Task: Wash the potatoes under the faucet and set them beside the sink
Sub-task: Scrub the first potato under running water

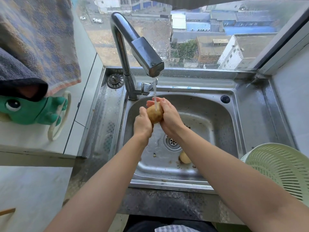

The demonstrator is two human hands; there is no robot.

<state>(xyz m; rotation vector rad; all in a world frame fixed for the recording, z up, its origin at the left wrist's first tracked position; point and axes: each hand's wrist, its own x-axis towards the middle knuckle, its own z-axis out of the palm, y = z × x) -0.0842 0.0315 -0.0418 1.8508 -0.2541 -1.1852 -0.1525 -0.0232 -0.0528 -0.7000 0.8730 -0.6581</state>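
Note:
A brown potato [154, 113] is held over the steel sink [209, 118], right under the stream of water running from the chrome faucet [143, 52]. My left hand [143, 123] grips the potato from the left and below. My right hand [168, 117] wraps round it from the right, fingers curled over its top. A second, paler potato [184, 158] lies on the sink floor just beside the drain [173, 142], partly hidden by my right forearm.
A pale green plastic colander [280, 169] stands on the counter at the right of the sink. A sink strainer plug [115, 80] lies on the steel ledge behind left. Towels [38, 39] and a green frog toy [31, 109] hang at the left. A window is behind the faucet.

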